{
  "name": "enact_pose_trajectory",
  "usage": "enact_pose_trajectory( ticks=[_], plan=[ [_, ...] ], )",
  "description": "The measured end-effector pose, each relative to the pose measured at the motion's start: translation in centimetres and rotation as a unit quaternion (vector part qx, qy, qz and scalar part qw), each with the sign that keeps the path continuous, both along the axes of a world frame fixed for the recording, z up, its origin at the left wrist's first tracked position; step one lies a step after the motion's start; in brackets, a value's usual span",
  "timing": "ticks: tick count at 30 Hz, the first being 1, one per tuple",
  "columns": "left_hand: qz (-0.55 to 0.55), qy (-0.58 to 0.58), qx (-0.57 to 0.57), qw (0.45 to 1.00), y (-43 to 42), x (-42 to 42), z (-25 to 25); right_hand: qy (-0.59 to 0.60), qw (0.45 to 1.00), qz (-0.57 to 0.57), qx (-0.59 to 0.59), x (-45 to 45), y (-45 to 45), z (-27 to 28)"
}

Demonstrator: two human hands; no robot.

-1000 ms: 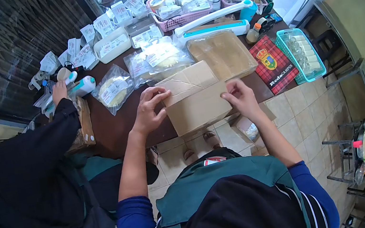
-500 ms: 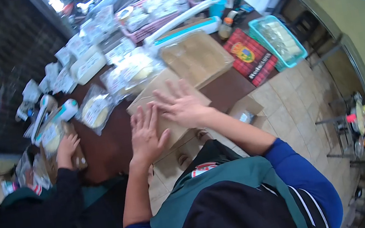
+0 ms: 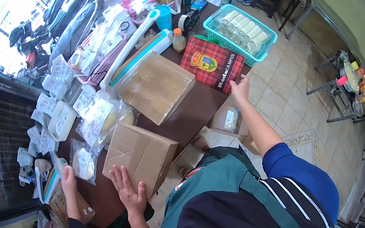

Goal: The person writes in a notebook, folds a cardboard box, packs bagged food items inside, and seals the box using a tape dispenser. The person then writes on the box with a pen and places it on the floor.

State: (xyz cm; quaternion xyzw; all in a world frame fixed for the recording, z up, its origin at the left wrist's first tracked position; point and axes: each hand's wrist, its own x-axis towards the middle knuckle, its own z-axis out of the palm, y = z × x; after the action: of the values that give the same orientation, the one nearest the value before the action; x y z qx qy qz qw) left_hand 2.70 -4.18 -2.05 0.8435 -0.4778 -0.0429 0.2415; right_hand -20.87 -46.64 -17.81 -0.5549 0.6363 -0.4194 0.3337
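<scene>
A brown cardboard box (image 3: 138, 153) stands tilted at the table's near edge. My left hand (image 3: 130, 190) lies against its near left side, fingers stretched out and flat. My right hand (image 3: 241, 88) is at the near right edge of a flat red plaid item (image 3: 215, 62) printed with a crest and lettering. Its thumb and fingers are bent around that edge, with the fingertips partly hidden. Behind the tilted box sits a larger, tape-wrapped cardboard box (image 3: 156, 87).
A turquoise basket (image 3: 257, 57) holds several wrapped pale rolls. Bagged round pale items (image 3: 106, 119) and a pink basket (image 3: 108, 59) crowd the table (image 3: 102, 195). At left, a co-worker's hand (image 3: 68, 179) is near a long box. An open carton (image 3: 229, 120) sits below the table edge.
My right hand has left the cardboard box and moved right to the red plaid item. The box is now tilted up, with my left hand at its side. The view has turned.
</scene>
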Motion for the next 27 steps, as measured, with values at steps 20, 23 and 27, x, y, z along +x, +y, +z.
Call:
enact_pose_trajectory(
  ticks=[20, 23, 27],
  plan=[
    [0.028, -0.024, -0.005, 0.999, -1.0, -0.5, -0.2, 0.101, 0.878, 0.421, -0.202, -3.2, 1.8, 2.3],
    [0.033, -0.027, -0.003, 0.999, -1.2, -0.6, -0.1, 0.203, 0.817, 0.483, -0.241, -3.7, 1.5, 4.3],
    [0.036, -0.025, -0.002, 0.999, -1.3, -0.6, -0.1, 0.103, 0.94, 0.286, -0.154, -4.9, 1.0, 1.7]
  ],
)
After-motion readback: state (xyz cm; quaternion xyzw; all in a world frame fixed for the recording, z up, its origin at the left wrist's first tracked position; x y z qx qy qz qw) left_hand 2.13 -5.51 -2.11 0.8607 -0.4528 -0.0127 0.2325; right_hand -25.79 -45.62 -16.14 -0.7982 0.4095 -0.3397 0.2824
